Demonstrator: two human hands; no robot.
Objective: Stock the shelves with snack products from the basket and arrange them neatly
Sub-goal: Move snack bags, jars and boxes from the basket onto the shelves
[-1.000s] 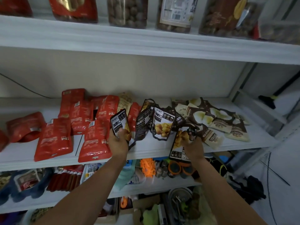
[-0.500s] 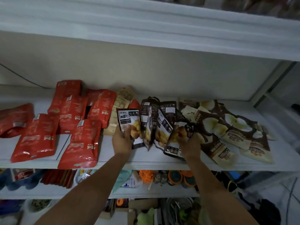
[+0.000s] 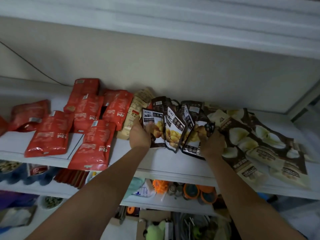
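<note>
A fanned row of dark brown chestnut snack packets (image 3: 174,129) stands on the white shelf (image 3: 173,172), between my two hands. My left hand (image 3: 140,135) grips the leftmost packet (image 3: 153,125) at its lower left side. At the row's right end, my right hand (image 3: 212,144) holds the last packet (image 3: 197,135) by its lower part. Red packets (image 3: 94,139) lie flat to the left. Brown and cream packets (image 3: 245,141) lie overlapped to the right. The basket is out of view.
A beige packet (image 3: 136,108) leans behind the row, next to the red ones. The shelf above (image 3: 173,23) overhangs closely. The lower shelf (image 3: 155,203) holds orange-lidded jars (image 3: 199,191), red sticks and blue items. A thin cable (image 3: 26,61) runs along the back wall.
The camera tilted down and drew closer to the shelf. Both hands pushed the chestnut packets back and closer together, and the packets now stand more upright on the shelf.
</note>
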